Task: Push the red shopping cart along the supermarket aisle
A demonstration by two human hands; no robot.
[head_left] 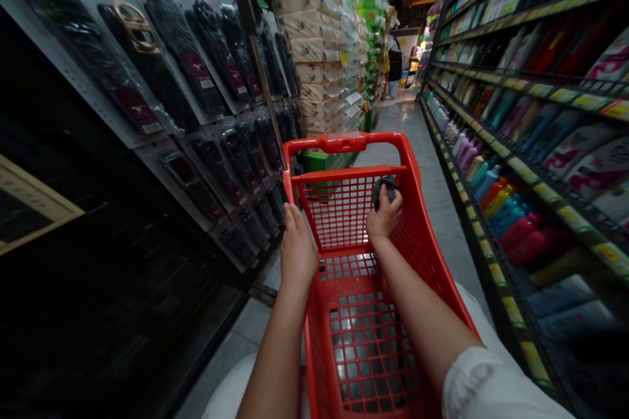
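Observation:
A red plastic shopping cart (344,327) with a grid floor and grid sides stands in front of me. My left hand (297,245) lies along its left rim, fingers stretched out and close together, the thumb not clearly visible. Inside the basket, my right hand (386,213) grips a dark grey cloth (386,190), bunched up near the far right corner by the red grid panel (339,213). Part of the cloth is hidden behind the fingers. The cart's red handle (346,142) is at the far end, with neither hand on it.
Packaged belts (181,59) hang on a rack at the left. Stacked beige packs (312,46) stand beyond it. Shelves at the right hold several bottles (501,200). A tiled aisle (400,121) runs ahead, with a person (394,65) at its far end.

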